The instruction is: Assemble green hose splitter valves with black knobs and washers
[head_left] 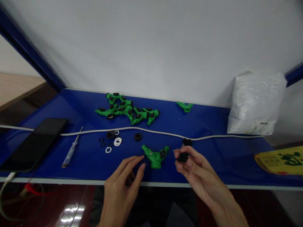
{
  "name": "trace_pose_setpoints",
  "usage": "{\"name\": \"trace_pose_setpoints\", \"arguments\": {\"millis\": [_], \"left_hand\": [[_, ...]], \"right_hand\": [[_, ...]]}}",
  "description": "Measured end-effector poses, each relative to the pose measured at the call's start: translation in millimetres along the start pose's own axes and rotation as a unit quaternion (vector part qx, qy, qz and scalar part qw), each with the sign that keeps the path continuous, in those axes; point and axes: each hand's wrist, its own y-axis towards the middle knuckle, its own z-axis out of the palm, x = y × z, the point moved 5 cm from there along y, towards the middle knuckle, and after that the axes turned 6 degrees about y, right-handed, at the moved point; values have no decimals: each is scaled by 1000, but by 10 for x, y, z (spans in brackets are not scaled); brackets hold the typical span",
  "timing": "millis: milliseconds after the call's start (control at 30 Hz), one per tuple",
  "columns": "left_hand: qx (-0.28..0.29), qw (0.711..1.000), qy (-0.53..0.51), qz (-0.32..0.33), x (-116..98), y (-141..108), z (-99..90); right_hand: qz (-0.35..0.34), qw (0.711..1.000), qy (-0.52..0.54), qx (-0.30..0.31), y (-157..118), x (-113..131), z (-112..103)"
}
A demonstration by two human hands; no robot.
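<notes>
A green Y-shaped hose splitter [155, 157] lies near the table's front edge, with one black valve knob on its right branch. My left hand [123, 179] is just left of it, thumb and forefinger apart, its lower fingers partly hidden, with nothing visible in its grasp. To the right of the splitter, my right hand [199, 170] pinches a small black plastic part [183, 157] between thumb and fingers. Just beyond those fingertips, more black parts [187, 142] rest on the table by the white cable.
Several green splitters [127, 110] sit at the back, another [185, 106] apart. White and black rings [117, 141] and a black cap [137, 136] lie mid-table. A screwdriver [70, 153], phone [35, 143], white cable [151, 131], wrapped package [257, 102] and yellow packet [281, 160] surround them.
</notes>
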Motion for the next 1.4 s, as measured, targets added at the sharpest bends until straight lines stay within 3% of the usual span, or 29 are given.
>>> {"name": "trace_pose_setpoints", "arguments": {"millis": [167,233,300,367,467,633,733,967,1200,1400], "left_hand": [[16,1000,1,-13,48,-9,26],[21,1000,2,-18,51,-9,30],[30,999,10,-25,33,3,30],[45,998,32,-33,-8,27,33],[73,992,87,-52,-91,73,50],[104,980,157,-64,-204,139,117],[107,976,177,-61,-203,154,164],[101,979,166,-70,-161,136,189],[98,978,171,-69,-158,137,189],[88,976,192,-54,-172,142,179]], "right_hand": [[-10,998,-62,8,26,27,37],[-22,991,-134,19,66,62,77],[-70,965,-250,38,127,126,141],[-166,901,-393,73,184,205,245],[-292,762,-557,155,228,208,405],[-321,596,-676,290,238,-1,463],[-330,542,-709,307,220,-60,469],[-323,549,-706,308,219,-79,526],[-305,609,-651,335,285,-55,574],[-258,667,-632,298,368,-73,535]]}}
